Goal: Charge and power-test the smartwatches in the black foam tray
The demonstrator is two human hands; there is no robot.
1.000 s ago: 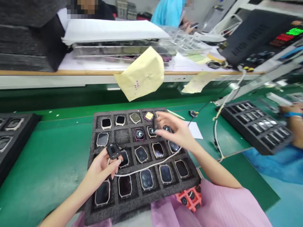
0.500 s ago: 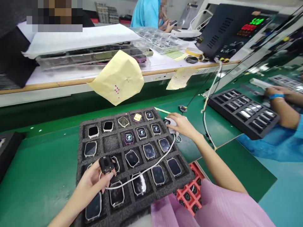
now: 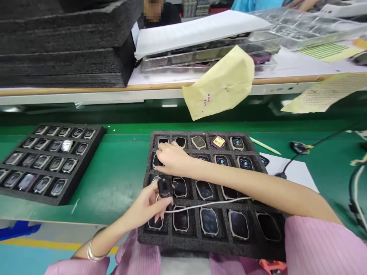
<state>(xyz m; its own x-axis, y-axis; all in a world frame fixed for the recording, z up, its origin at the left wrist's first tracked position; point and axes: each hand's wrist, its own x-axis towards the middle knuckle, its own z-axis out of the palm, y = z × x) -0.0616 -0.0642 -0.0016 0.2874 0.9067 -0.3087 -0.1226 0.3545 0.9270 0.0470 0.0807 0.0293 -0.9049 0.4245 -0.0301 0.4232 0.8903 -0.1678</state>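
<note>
A black foam tray (image 3: 212, 246) of smartwatches lies in front of me, one watch to most compartments. Near its left side, my left hand (image 3: 153, 202) pinches a small black square device (image 3: 165, 187) above the lower rows. A white cable (image 3: 200, 206) trails from that hand across the tray to the right. My right hand (image 3: 176, 158) reaches over the tray to the left column. Its thumb and fingers are around a smartwatch (image 3: 155, 161) in the second row; the hand partly hides that watch. A purple-rimmed watch (image 3: 219, 141) in the back row shows a lit yellow face.
A second foam tray of watches (image 3: 82, 173) lies on the green bench at left. Thick black foam blocks (image 3: 63, 49) are stacked on the shelf. A yellow paper (image 3: 220, 84) hangs from the shelf edge. At right are a light green pen (image 3: 265, 146) and white paper (image 3: 301, 172).
My right hand has left the small watch and white pad at the tray's right and crossed to the left column. My left hand still holds the black device. The view has swung left.
</note>
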